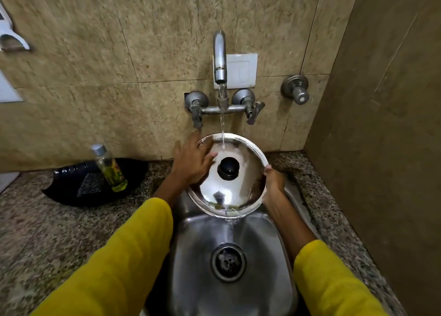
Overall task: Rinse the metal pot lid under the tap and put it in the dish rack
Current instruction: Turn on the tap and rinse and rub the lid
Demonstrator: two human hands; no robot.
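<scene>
I see the metal pot lid [229, 191] held tilted over the sink [262, 256], its shiny domed top facing me and a black knob [228, 168] at its centre. Water from the tap [219, 58] strikes the lid's upper part near the far rim and runs off the low near edge into the basin. The steel mirrors the room; small specks sit near the lower rim.

My right hand [273, 184] grips the lid's right rim, fingers curled around the edge. My left hand [192, 163] lies spread and flat on the lid's upper left face, fingers wide, gripping nothing.

The lid hangs just below the two tap handles, close to the tiled wall. A side wall closes in on the right. To the left, the speckled desk [47, 232] is open up to a black tray [71, 189] carrying a bottle [110, 170] of yellow liquid.
</scene>
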